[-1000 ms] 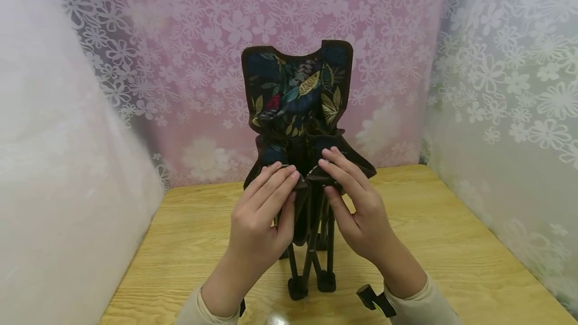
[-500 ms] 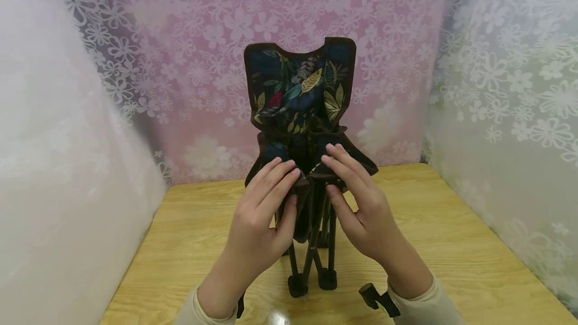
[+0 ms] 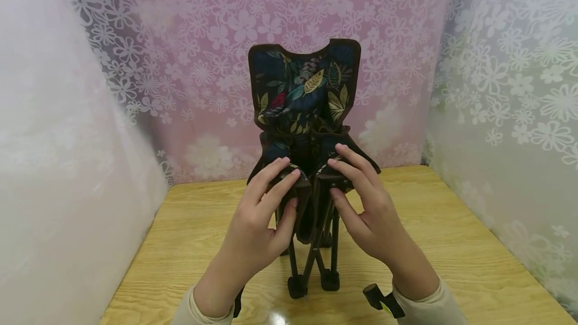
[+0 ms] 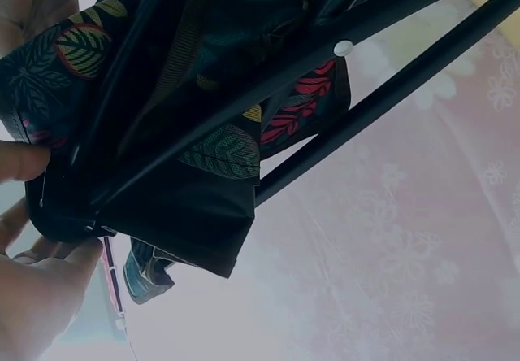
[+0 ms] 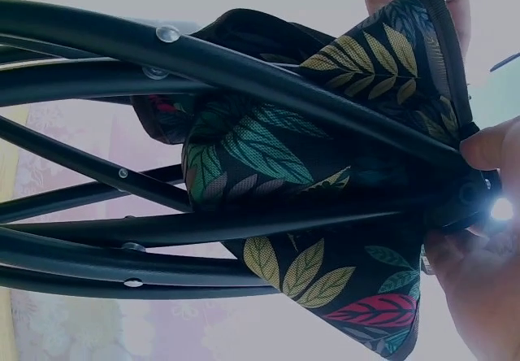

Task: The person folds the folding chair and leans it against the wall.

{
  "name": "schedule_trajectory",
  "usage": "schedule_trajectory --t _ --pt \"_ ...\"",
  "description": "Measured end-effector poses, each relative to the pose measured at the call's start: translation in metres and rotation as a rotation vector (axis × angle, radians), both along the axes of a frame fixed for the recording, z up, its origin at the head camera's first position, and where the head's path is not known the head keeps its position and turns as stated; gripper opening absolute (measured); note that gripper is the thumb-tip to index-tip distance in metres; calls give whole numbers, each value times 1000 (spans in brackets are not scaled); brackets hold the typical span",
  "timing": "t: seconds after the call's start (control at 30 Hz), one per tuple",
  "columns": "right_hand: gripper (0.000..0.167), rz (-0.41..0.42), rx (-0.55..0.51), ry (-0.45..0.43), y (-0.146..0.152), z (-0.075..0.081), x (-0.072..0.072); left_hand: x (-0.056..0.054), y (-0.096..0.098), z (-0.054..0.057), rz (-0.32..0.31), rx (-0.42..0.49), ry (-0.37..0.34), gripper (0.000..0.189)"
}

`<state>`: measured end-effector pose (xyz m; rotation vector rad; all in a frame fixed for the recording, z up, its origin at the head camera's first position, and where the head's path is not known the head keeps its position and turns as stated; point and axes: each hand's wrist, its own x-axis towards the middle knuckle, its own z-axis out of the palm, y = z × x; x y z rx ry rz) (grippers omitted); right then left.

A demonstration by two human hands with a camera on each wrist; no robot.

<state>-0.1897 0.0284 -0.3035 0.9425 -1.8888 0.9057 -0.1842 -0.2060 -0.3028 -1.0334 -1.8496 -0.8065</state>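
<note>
A small folding chair (image 3: 304,87) with dark leaf-print fabric and a black tube frame stands partly folded on the table, its backrest upright and its seat bunched up. My left hand (image 3: 257,219) grips the seat's front left corner, thumb below and fingers on top. The front right corner is pinched the same way by my right hand (image 3: 372,209). In the left wrist view, thumb and fingers close around a dark corner piece (image 4: 65,210). The right wrist view has crossing tubes (image 5: 284,93) meeting at the corner held by the right hand. Part of the seat is hidden behind my hands.
The chair's front feet (image 3: 297,286) rest on the wood-grain table (image 3: 189,234). Behind it hangs a pink flowered backdrop (image 3: 203,89), with pale sheets (image 3: 506,114) at both sides. A black strap mount (image 3: 384,302) sticks out from my right wrist.
My hands have spread slightly apart, the right one shifting to the right, and the gap between the front seat corners is a little wider. Both hands keep their hold.
</note>
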Motion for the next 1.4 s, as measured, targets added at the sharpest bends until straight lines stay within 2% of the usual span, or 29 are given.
schedule_trajectory --t 0.23,0.57,0.87,1.07,1.4 --pt "53 3 -21 17 2 -2 0 -1 -2 -3 9 25 -24 57" --pt "58 12 -30 14 9 -7 0 -3 -4 -7 29 15 -4 61" --pt "63 8 -47 0 17 -13 2 -5 -8 -14 44 -8 -3 74" --pt "64 6 -41 26 20 -17 3 -3 -13 -19 51 3 0 75" --pt "65 -16 -60 49 28 -27 8 1 -17 -24 20 54 -13 71"
